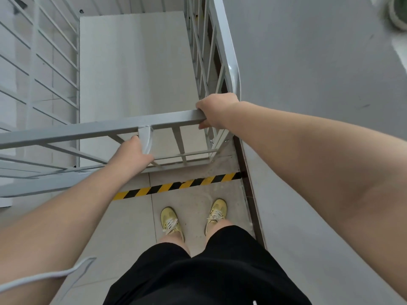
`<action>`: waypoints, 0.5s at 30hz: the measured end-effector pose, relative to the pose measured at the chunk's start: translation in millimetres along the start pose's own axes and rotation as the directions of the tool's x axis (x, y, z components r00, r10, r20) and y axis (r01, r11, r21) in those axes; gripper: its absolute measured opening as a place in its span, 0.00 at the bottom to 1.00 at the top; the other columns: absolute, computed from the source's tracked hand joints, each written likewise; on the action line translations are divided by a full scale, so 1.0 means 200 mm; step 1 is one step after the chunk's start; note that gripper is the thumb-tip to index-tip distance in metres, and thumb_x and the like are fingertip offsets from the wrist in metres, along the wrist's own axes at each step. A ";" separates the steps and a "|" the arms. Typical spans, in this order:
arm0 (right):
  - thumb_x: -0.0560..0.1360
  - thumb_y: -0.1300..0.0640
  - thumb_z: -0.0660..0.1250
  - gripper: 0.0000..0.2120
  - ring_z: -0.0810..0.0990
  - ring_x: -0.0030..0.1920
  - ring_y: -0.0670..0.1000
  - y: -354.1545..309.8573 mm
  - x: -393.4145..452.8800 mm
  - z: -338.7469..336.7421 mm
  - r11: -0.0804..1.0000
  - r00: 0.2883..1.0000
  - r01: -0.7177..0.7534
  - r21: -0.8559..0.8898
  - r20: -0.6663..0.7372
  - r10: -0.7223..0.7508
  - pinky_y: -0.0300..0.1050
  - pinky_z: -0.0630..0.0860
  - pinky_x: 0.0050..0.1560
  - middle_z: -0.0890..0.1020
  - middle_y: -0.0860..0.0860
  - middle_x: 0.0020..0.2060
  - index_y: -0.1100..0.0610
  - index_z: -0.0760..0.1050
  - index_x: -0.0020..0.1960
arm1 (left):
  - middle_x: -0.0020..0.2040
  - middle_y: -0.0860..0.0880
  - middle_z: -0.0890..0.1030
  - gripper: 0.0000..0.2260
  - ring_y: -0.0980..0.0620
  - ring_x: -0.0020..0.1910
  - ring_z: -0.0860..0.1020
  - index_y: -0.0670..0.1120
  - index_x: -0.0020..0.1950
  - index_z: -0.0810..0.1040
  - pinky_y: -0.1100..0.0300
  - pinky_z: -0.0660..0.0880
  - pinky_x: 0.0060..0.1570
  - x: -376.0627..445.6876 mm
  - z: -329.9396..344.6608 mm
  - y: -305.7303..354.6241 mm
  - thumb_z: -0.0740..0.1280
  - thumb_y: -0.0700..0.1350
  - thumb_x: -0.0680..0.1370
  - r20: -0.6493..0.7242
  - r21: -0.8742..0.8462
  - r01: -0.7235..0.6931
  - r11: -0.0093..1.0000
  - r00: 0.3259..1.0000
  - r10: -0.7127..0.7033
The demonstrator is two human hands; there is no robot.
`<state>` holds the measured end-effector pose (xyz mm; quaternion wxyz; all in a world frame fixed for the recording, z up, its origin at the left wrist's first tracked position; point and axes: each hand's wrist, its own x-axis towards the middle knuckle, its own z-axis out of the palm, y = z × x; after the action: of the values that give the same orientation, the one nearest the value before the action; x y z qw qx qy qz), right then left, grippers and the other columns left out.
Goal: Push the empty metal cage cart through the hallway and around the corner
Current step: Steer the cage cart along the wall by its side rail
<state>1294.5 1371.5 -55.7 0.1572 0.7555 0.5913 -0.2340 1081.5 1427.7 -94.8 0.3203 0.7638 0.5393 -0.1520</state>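
The grey metal cage cart (pixel 105 128) stands directly in front of me, seen from above; its white floor panel (pixel 136 69) holds nothing. My left hand (pixel 132 155) is closed around a curved bracket just under the near top rail. My right hand (pixel 214 112) grips the right end of that rail, at the cart's near right corner. Barred side walls rise on the left (pixel 44 62) and right (pixel 209 51).
A grey wall (pixel 308 84) runs close along the cart's right side. A yellow-black hazard stripe (pixel 176 186) crosses the tiled floor between the cart and my yellow shoes (pixel 171 221). A pale round object (pixel 396 14) shows at the top right. A grey cord (pixel 44 276) hangs at the lower left.
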 end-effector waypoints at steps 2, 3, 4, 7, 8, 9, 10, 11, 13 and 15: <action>0.76 0.46 0.66 0.16 0.75 0.44 0.53 -0.04 0.00 0.00 1.000 1.000 0.029 -0.011 0.008 -0.029 0.46 0.69 0.42 0.75 0.50 0.44 0.54 0.72 0.58 | 0.36 0.45 0.72 0.08 0.43 0.37 0.72 0.41 0.51 0.68 0.59 0.68 0.30 -0.02 -0.02 -0.04 0.64 0.40 0.74 -0.008 0.000 0.009 1.000 1.000 -0.009; 0.76 0.45 0.66 0.16 0.75 0.44 0.53 -0.07 0.00 0.00 0.999 0.999 0.043 -0.018 0.009 -0.043 0.45 0.69 0.42 0.75 0.50 0.44 0.54 0.72 0.58 | 0.35 0.45 0.72 0.08 0.43 0.37 0.72 0.41 0.50 0.68 0.59 0.67 0.30 -0.03 -0.02 -0.06 0.64 0.40 0.74 -0.014 0.000 0.011 1.000 1.000 -0.011; 0.76 0.45 0.66 0.16 0.75 0.43 0.53 -0.09 0.00 0.00 0.998 0.999 0.054 -0.024 0.009 -0.053 0.45 0.69 0.41 0.74 0.50 0.43 0.54 0.72 0.58 | 0.35 0.45 0.72 0.07 0.43 0.37 0.72 0.41 0.49 0.68 0.59 0.67 0.30 -0.04 -0.04 -0.09 0.64 0.39 0.74 -0.020 0.002 0.013 1.000 1.000 -0.012; 0.76 0.44 0.65 0.17 0.73 0.43 0.53 -0.18 -0.01 0.01 0.998 0.998 0.062 -0.020 -0.009 -0.062 0.45 0.67 0.38 0.72 0.49 0.40 0.55 0.72 0.59 | 0.35 0.43 0.73 0.07 0.42 0.36 0.73 0.40 0.48 0.69 0.58 0.70 0.32 -0.06 -0.07 -0.16 0.65 0.38 0.73 -0.044 -0.004 0.041 0.999 0.998 -0.041; 0.76 0.44 0.65 0.18 0.73 0.43 0.53 -0.21 -0.02 0.02 0.998 0.998 0.062 -0.012 -0.012 -0.063 0.45 0.67 0.38 0.72 0.49 0.39 0.55 0.72 0.59 | 0.34 0.43 0.74 0.06 0.42 0.34 0.74 0.41 0.47 0.70 0.58 0.70 0.32 -0.08 -0.08 -0.18 0.65 0.38 0.73 -0.043 -0.006 0.057 0.998 0.997 -0.057; 0.76 0.44 0.65 0.18 0.73 0.43 0.54 -0.23 -0.02 0.03 0.998 0.998 0.060 -0.005 -0.019 -0.060 0.45 0.67 0.39 0.73 0.49 0.40 0.55 0.72 0.60 | 0.33 0.43 0.74 0.05 0.43 0.31 0.74 0.41 0.46 0.70 0.58 0.71 0.31 -0.09 -0.09 -0.20 0.65 0.38 0.73 -0.036 -0.013 0.071 0.997 0.997 -0.072; 0.76 0.45 0.65 0.18 0.74 0.44 0.54 -0.26 -0.03 0.04 0.999 0.998 0.051 0.008 -0.029 -0.051 0.45 0.67 0.40 0.75 0.50 0.42 0.55 0.72 0.60 | 0.32 0.43 0.75 0.04 0.43 0.29 0.74 0.41 0.44 0.71 0.58 0.71 0.31 -0.10 -0.11 -0.21 0.65 0.37 0.73 -0.022 -0.017 0.089 0.996 0.996 -0.089; 0.76 0.46 0.66 0.17 0.76 0.46 0.54 -0.29 -0.03 0.05 0.999 0.998 0.040 0.034 -0.046 -0.039 0.45 0.67 0.41 0.77 0.51 0.45 0.55 0.73 0.60 | 0.31 0.43 0.76 0.04 0.44 0.29 0.75 0.41 0.42 0.71 0.57 0.72 0.32 -0.11 -0.13 -0.21 0.66 0.38 0.72 -0.011 0.001 0.113 0.994 0.994 -0.112; 0.77 0.49 0.65 0.15 0.77 0.49 0.54 -0.33 -0.04 0.08 0.995 0.996 0.017 0.100 -0.092 -0.008 0.44 0.66 0.41 0.80 0.51 0.52 0.54 0.73 0.61 | 0.35 0.43 0.78 0.08 0.43 0.34 0.77 0.42 0.41 0.72 0.55 0.73 0.39 -0.12 -0.17 -0.20 0.70 0.43 0.72 -0.039 0.158 0.153 0.975 0.988 -0.149; 0.78 0.53 0.64 0.13 0.78 0.52 0.54 -0.35 -0.05 0.12 0.987 0.988 0.008 0.162 -0.151 0.017 0.44 0.65 0.42 0.80 0.50 0.55 0.55 0.73 0.61 | 0.39 0.43 0.76 0.14 0.43 0.41 0.74 0.42 0.42 0.72 0.54 0.72 0.42 -0.13 -0.22 -0.15 0.69 0.51 0.71 -0.124 0.385 0.199 0.901 0.979 -0.163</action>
<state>1221.0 1368.7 -66.7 0.0502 0.7827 0.5790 -0.2229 1040.4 1443.8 -57.6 0.1197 0.7652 0.5799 -0.2526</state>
